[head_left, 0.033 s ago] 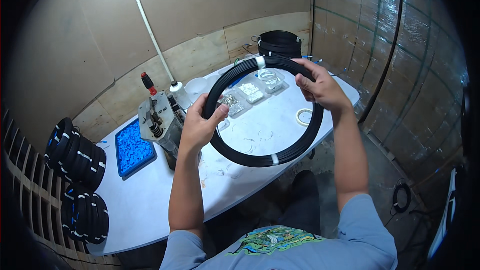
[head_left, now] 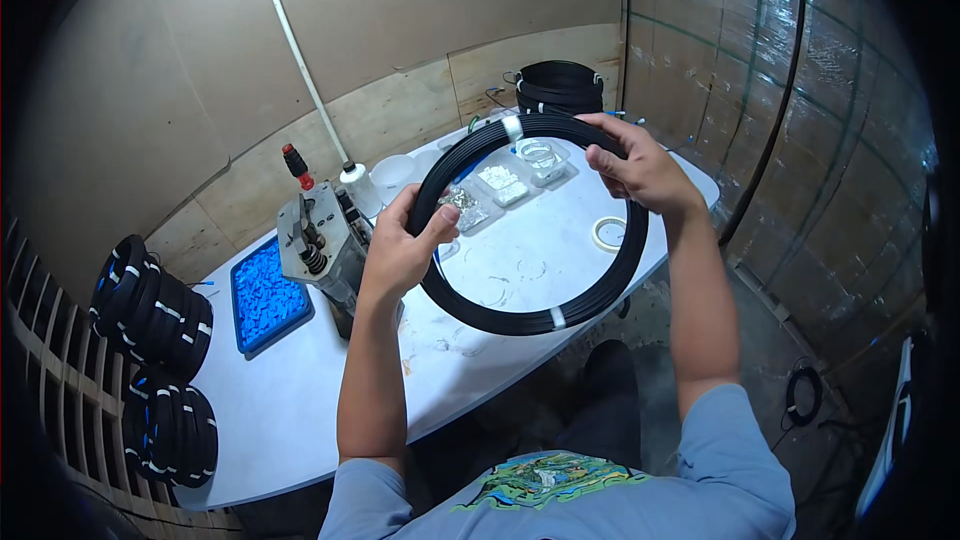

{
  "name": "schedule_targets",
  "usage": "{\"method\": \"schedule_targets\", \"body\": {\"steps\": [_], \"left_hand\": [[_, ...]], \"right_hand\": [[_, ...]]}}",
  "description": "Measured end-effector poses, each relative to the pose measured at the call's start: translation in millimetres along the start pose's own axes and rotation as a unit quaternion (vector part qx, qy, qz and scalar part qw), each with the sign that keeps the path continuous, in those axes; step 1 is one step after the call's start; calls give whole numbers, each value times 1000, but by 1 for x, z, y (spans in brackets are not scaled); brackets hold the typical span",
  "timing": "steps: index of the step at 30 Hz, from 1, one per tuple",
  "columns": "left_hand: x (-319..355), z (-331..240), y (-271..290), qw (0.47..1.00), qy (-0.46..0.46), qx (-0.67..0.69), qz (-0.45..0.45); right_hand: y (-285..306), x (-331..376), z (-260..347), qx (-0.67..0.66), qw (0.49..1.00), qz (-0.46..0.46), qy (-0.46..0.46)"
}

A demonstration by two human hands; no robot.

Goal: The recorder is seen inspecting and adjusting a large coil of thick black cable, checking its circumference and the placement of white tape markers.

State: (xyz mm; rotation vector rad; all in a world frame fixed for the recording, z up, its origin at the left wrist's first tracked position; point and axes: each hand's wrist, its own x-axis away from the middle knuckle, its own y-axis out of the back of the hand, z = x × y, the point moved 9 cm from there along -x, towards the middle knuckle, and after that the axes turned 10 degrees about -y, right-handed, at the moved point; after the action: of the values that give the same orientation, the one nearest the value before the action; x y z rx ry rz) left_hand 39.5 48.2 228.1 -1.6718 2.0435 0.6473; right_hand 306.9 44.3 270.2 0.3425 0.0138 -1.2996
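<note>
Held up over the table is a large coil of black cable point(head_left: 600, 304), bound with white tape at its top and its bottom edge. My left hand point(head_left: 405, 245) grips the coil's left side, thumb on the near face and fingers wrapped behind. On the upper right, my right hand point(head_left: 645, 168) is closed round the ring, its thumb raised along the inner side. Through the ring's opening show a roll of pale tape point(head_left: 596, 234) and clear boxes of small parts, one with white pieces point(head_left: 502, 183) and one with metal pieces point(head_left: 462, 208).
A bench press point(head_left: 322, 240) with a red-and-black handle stands left on the white table point(head_left: 290, 410), beside a blue tray point(head_left: 270, 290) of blue pieces. Stacked black coils point(head_left: 165, 325) sit at the far left; more coils point(head_left: 560, 88) stand behind. Wrapped cartons point(head_left: 730, 70) line the right.
The coil has turned slightly counter-clockwise: its top tape has shifted left and its bottom tape right. Both hands keep their hold in nearly the same place.
</note>
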Motion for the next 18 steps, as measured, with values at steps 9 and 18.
{"method": "schedule_targets", "body": {"steps": [9, 18], "left_hand": [[8, 22, 7, 996, -9, 43, -73], [19, 101, 34, 942, 88, 243, -213]], "right_hand": [[-1, -29, 15, 36, 999, 23, 34], [-18, -7, -116, -293, 946, -141, 17]]}}
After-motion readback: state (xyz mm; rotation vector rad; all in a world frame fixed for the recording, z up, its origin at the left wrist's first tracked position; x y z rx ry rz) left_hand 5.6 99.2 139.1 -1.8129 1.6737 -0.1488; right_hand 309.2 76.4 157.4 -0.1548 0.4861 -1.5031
